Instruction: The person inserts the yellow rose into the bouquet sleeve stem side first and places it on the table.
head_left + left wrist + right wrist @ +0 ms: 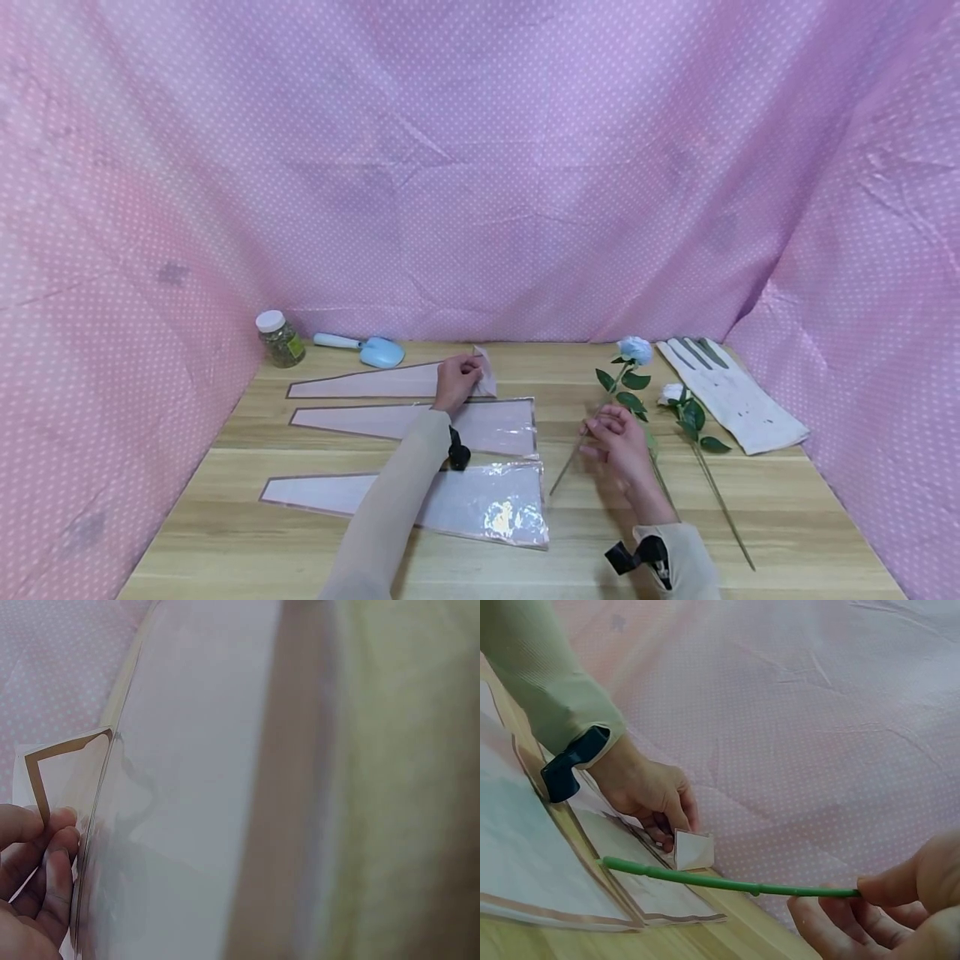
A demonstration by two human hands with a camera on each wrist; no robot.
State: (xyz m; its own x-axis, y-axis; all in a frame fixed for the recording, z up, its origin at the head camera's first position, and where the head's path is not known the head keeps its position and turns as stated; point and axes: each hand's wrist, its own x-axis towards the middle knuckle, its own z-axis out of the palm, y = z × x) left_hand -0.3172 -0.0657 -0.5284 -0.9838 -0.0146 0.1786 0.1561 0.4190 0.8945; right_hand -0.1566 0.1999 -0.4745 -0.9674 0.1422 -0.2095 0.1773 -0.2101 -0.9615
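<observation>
From the head, the left hand (457, 385) pinches the wide end of the farthest tapered flower sleeve (367, 383); two similar sleeves (506, 500) lie nearer the person. The right hand (621, 443) has thumb and fingers together on the stem (567, 467) of a pale blue rose (635, 350), bloom beyond the grip. Well left of both grips, a jar's (281, 342) label (296, 347) is too small to read.

Left wrist: partly blurred, but fingertips seem clamped on the sleeve's folded, brown-edged corner.

Right wrist: the green stem extends from the pinch, in front of the sleeves.
</observation>
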